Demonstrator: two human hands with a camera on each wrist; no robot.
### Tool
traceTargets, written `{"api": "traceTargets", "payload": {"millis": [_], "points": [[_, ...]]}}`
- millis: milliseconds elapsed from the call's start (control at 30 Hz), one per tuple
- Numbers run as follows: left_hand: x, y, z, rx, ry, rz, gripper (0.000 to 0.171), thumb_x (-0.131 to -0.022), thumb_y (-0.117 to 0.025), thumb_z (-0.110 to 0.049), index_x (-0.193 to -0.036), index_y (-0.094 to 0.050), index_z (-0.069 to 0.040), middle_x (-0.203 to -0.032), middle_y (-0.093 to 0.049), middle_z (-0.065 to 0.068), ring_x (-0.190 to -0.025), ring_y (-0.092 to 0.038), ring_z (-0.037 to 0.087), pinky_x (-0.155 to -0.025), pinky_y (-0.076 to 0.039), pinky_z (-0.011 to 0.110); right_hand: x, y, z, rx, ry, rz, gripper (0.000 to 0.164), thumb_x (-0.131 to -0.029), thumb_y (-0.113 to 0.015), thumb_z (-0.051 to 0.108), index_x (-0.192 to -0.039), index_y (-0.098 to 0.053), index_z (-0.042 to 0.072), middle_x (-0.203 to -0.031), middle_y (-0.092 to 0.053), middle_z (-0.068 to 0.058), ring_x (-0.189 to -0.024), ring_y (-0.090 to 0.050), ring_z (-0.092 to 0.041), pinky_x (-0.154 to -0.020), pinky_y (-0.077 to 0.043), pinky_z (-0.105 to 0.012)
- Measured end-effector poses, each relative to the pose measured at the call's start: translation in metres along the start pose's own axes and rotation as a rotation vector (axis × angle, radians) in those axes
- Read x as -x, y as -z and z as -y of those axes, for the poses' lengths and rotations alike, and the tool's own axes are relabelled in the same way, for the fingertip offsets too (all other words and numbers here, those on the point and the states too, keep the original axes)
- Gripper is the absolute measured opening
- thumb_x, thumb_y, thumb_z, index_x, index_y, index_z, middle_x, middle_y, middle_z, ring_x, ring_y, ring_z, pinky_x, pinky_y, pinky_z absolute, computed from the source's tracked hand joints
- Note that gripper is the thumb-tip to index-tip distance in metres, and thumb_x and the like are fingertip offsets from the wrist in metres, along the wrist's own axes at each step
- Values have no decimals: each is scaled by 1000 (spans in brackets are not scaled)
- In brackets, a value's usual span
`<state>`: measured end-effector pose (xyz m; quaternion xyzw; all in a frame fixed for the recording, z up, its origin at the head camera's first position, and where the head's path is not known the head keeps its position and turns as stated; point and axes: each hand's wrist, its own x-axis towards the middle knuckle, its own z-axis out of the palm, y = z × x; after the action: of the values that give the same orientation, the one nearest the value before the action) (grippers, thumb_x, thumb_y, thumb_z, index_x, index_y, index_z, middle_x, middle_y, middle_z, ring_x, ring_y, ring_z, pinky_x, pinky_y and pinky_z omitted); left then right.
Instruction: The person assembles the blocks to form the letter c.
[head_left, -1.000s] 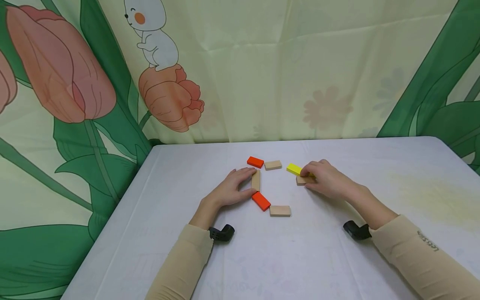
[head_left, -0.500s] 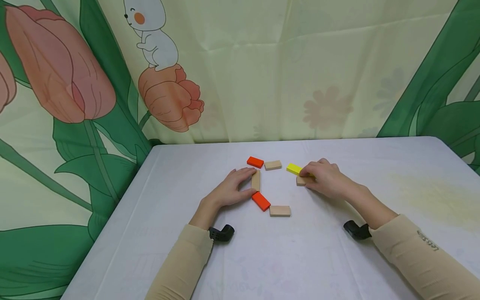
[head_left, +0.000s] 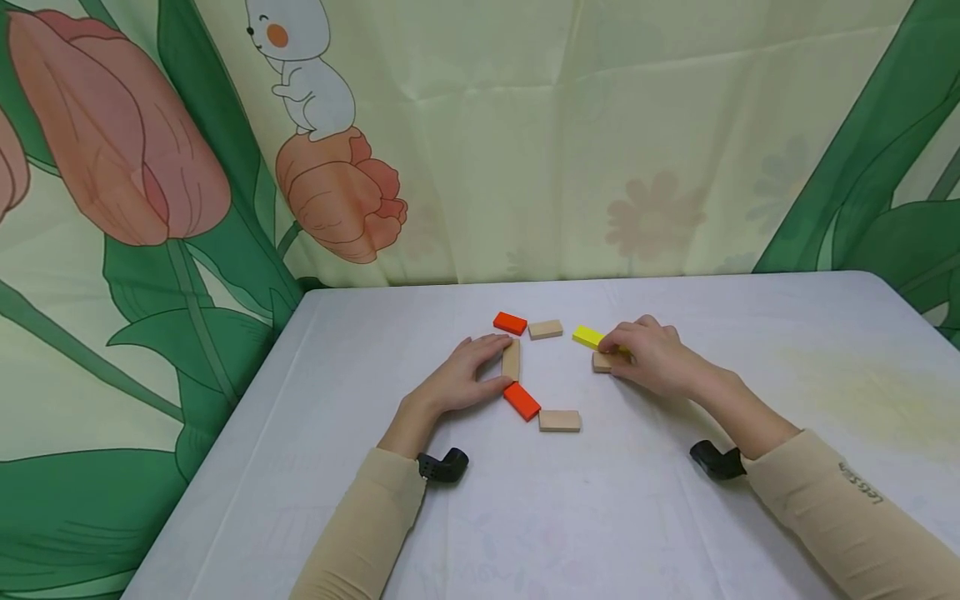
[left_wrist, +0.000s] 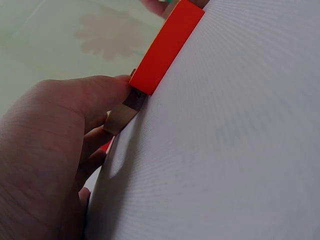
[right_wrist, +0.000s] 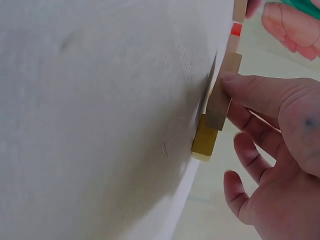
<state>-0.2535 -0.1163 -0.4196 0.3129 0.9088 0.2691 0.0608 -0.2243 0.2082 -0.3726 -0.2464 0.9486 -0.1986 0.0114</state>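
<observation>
My left hand [head_left: 459, 379] spans a plain wooden block [head_left: 512, 360], thumb at its near end and fingertips at its far end. In the left wrist view the thumb tip also sits right at the corner of a red block [left_wrist: 167, 47]. On the other side of the layout, my right hand [head_left: 654, 358] pinches another plain wooden block [head_left: 602, 362], whose right part is hidden under the fingers. The right wrist view shows the thumb on the face of this wooden block [right_wrist: 224, 95]. Right behind it lies a yellow block [head_left: 587, 336], partly covered by the hand.
A second red block [head_left: 510, 323] and a wooden block [head_left: 545, 330] lie at the back. Nearer, the first red block [head_left: 522, 402] meets the corner of one more wooden block [head_left: 559, 421]. A white cloth covers the table [head_left: 510, 517]; a printed curtain [head_left: 525, 150] hangs behind.
</observation>
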Motion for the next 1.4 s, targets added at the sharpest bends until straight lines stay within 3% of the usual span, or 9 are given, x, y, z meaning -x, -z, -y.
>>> {"api": "traceTargets", "payload": {"millis": [300,833,1400], "points": [[0,0,1,1,4,4,67,-97,-62,-37,-155,-41,-11,-158,-39,5,-148,-30,20,-123,-8,40,2,0,2,-22,5,16,22,-88,-75,4,-110,-74,9,-112,-69,-5,-109,-50,-35,-79,-37,-50],[0,0,0,4,-14,-4,66,-96,-63,-35,-154,-43,-10,-157,-41,6,-147,-31,20,-123,-9,41,10,3,11,-28,114,-23,20,-89,-74,4,-106,-75,15,-104,-69,5,-103,-51,-30,-77,-36,-49],[0,0,-1,8,9,-1,66,-97,-63,-36,-155,-42,-12,-158,-40,4,-148,-30,19,-123,-8,38,20,0,16,-51,195,-7,22,-89,-74,3,-101,-74,21,-101,-65,13,-99,-48,-25,-73,-34,-40]]}}
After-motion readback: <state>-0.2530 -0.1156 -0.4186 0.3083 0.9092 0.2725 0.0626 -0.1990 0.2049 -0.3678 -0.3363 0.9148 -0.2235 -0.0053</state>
